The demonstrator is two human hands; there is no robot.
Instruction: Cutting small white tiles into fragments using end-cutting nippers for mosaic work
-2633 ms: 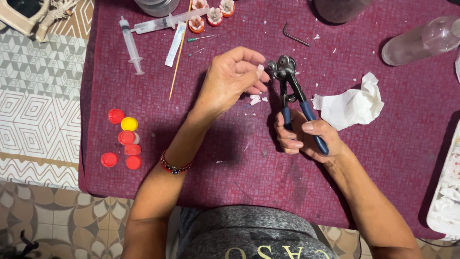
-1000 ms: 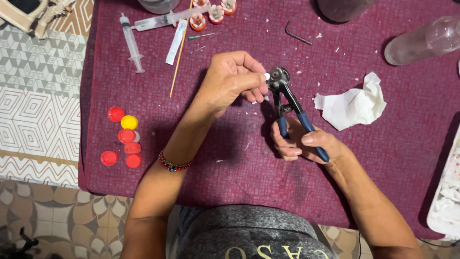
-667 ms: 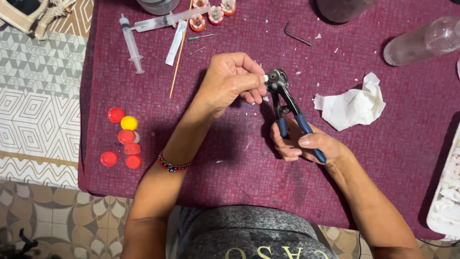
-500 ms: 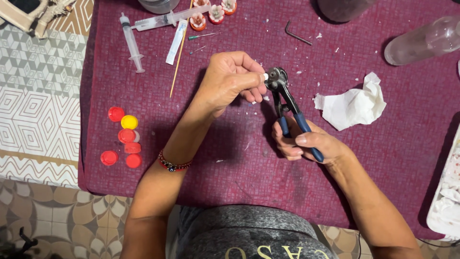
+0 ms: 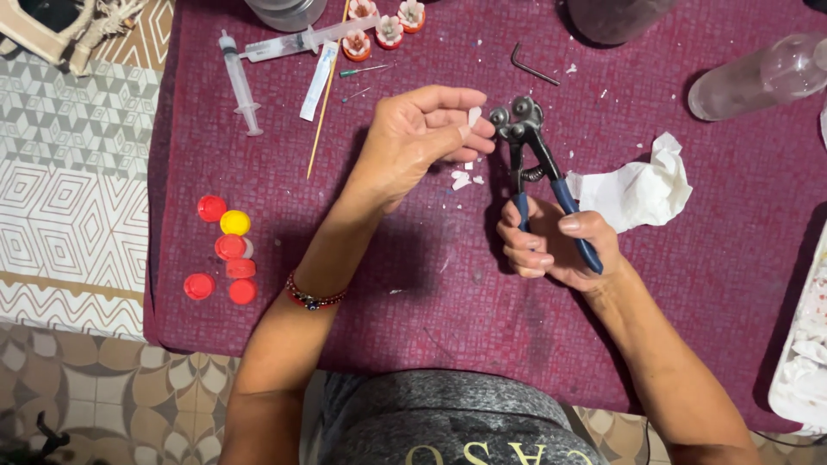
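Observation:
My left hand (image 5: 422, 138) pinches a small white tile chip (image 5: 474, 115) between thumb and fingertips, just left of the nipper head. My right hand (image 5: 556, 245) grips the blue handles of wheeled tile nippers (image 5: 530, 151), whose twin steel wheels point up and away from me. The jaws sit beside the chip with a small gap showing. A few white fragments (image 5: 461, 179) lie on the maroon cloth (image 5: 431, 284) below my left fingers.
Red and yellow bottle caps (image 5: 226, 250) cluster at the left. Two syringes (image 5: 239, 82), a thin wooden stick (image 5: 326, 99) and small red-and-white flower pieces (image 5: 383, 30) lie at the top. A hex key (image 5: 532, 65), a clear bottle (image 5: 758, 77), crumpled tissue (image 5: 637, 188) and a white tray (image 5: 805, 362) are on the right.
The nippers gripped the chip a moment ago; now their jaws have come off it and my left hand has lifted slightly with the chip. White fragments show on the cloth.

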